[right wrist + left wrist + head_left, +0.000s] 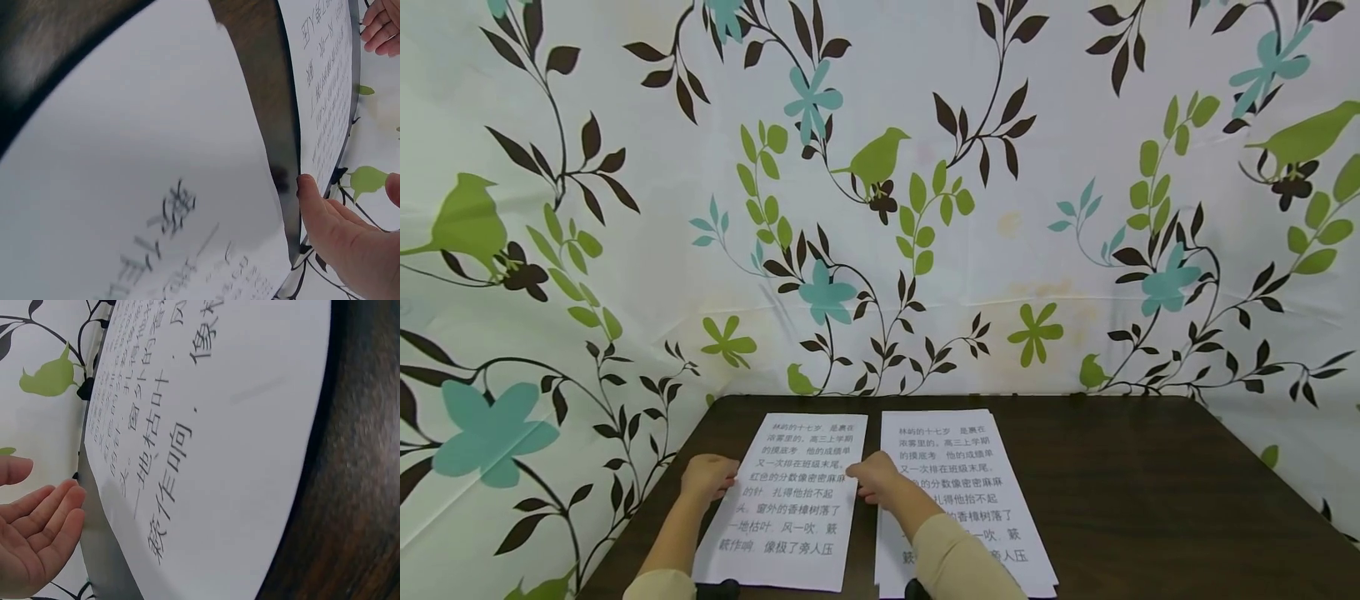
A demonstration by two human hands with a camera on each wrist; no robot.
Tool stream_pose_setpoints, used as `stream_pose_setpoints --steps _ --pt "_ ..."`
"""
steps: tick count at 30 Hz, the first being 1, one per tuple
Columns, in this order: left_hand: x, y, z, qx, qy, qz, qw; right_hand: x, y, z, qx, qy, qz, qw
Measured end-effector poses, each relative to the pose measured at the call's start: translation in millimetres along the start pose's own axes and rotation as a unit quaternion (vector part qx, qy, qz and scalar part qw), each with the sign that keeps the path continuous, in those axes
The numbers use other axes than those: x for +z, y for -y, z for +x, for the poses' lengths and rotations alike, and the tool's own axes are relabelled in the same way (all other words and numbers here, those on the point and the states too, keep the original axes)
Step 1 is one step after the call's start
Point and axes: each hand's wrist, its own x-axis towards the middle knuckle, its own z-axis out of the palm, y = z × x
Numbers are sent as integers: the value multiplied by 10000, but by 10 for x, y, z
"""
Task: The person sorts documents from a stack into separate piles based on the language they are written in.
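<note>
I'm remotely watching the leftmost printed Chinese page [790, 504] lying on the dark tabletop [1157, 500], left hand [704, 477] and right hand [883, 483] flanking its long edges, fingers loosely extended, thumbs apart, pinching nothing; I'm expecting light, floppy, easily creased paper, best held along both sides

A dark wood-grain table [1157, 492] spans four to seven o'clock; behind it, at twelve, rises a creased white bird-and-vine-print backdrop [850, 225].
</note>
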Motion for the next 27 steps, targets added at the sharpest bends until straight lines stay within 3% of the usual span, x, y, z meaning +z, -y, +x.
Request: stream_pose_setpoints --steps 5,21,24,27 --pt "81 -52 47 -6 140 -54 9999 -174 43 12 -57 -33 -42 10000" --pt "532 -185 470 220 159 -196 9994 -1067 120 143 -114 -472 33 9988" --pt "551 -396 329 206 402 -354 9984 -1232 82 138 -164 -504 186 9984" --pt "494 -732 38 137 740 -535 9957 -1397 54 109 -109 -590 257 9979"
